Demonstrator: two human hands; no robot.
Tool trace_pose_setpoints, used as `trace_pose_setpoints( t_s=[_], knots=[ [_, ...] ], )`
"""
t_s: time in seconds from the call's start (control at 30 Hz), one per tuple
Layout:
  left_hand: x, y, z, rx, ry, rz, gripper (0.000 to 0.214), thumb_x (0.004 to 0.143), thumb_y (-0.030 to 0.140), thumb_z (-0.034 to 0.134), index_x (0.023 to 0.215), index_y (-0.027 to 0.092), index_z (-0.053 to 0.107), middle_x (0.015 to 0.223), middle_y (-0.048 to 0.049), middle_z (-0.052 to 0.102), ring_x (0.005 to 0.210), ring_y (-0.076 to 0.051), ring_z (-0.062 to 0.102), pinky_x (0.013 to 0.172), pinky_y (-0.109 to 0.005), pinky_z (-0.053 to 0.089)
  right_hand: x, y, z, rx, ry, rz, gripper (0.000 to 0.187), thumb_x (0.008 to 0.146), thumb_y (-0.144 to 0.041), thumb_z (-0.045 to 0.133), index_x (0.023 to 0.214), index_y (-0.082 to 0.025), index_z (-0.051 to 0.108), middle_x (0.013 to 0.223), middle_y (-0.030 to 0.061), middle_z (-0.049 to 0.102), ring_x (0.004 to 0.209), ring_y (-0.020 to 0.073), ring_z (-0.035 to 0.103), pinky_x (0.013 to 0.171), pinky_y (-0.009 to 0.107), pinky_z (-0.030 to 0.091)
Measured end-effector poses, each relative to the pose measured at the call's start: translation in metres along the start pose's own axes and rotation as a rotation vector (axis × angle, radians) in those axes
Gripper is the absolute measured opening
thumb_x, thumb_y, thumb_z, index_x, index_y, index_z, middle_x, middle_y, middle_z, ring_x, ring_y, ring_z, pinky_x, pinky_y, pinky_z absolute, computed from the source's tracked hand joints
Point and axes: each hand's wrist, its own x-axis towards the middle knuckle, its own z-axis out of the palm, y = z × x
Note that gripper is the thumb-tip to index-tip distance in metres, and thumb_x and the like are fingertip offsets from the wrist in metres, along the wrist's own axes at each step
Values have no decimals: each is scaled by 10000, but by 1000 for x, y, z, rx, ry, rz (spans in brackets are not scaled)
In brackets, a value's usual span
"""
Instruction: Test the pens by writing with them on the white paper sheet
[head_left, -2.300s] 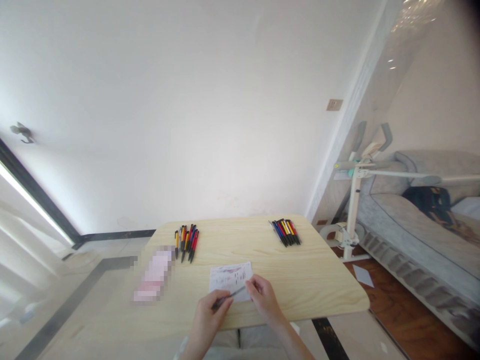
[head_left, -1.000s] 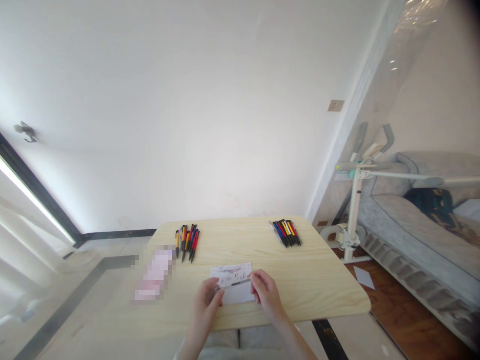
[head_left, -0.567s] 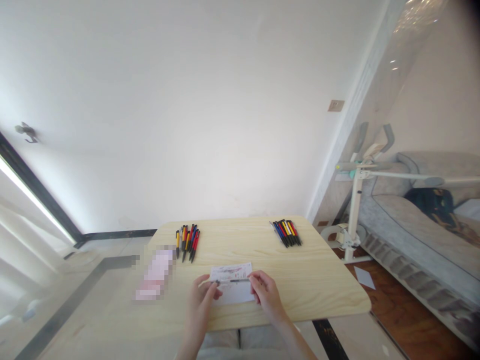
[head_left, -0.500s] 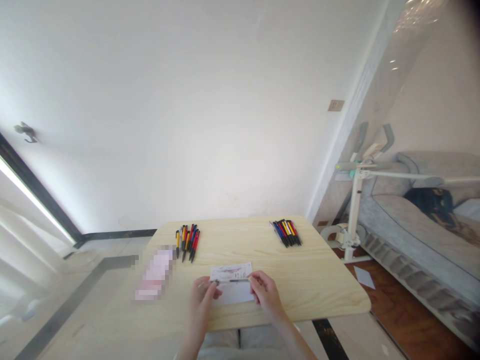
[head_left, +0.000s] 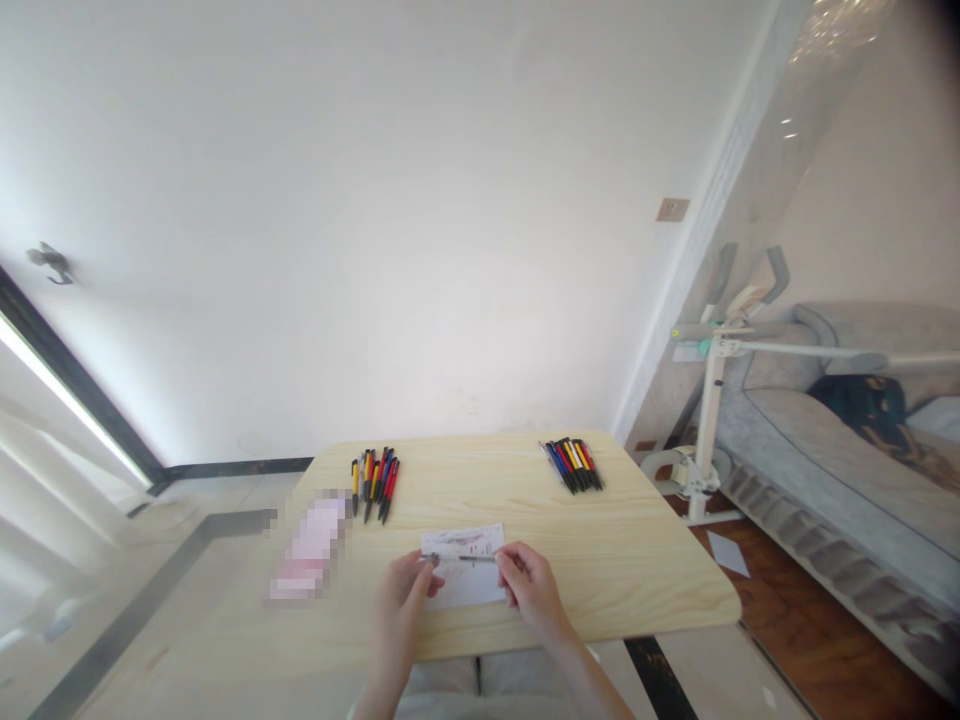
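Observation:
A thin pen refill (head_left: 476,559), dark toward its right end and pale toward its left, is held level between my two hands. My right hand (head_left: 531,583) pinches its right end between thumb and fingertips. The fingers of my left hand (head_left: 405,588) are closed at the other end, where a small dark piece shows; its exact shape is too small to make out. Directly beneath the refill, a white printed sheet of paper (head_left: 469,590) lies on the wooden table (head_left: 615,570). My hands partly cover the sheet's sides.
Several coloured pens (head_left: 373,483) lie at the table's back left. Another row of pens (head_left: 572,466) is at the back right. A blurred pink item (head_left: 309,550) sits at the left edge. Beyond the table stand exercise equipment (head_left: 709,420) and a grey sofa (head_left: 817,430).
Both hands stay almost in place. The refill has shifted very slightly upward, and the dark piece at my left fingertips shows more clearly.

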Motion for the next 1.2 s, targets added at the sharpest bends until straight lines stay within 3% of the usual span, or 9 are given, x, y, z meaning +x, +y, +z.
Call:
trace_pose_setpoints(
  t_s=[0.73, 1.2],
  knots=[
    [2, -7, -5, 71, 5, -22, 323, 677, 397, 653, 877, 144, 636, 668, -44, 699, 590, -163, 629, 608, -275, 500, 1, 1, 0, 2, -3, 51, 271, 762, -422, 540, 731, -154, 552, 526, -29, 541, 362, 60, 432, 336, 167, 300],
    [-2, 5, 2, 13, 15, -4, 327, 669, 409, 659, 851, 148, 582, 671, -36, 682, 524, -147, 604, 519, -264, 478, 0, -1, 2, -11, 19, 46, 320, 737, -474, 556, 730, -154, 567, 526, -22, 546, 355, 67, 429, 323, 172, 304]
  ],
)
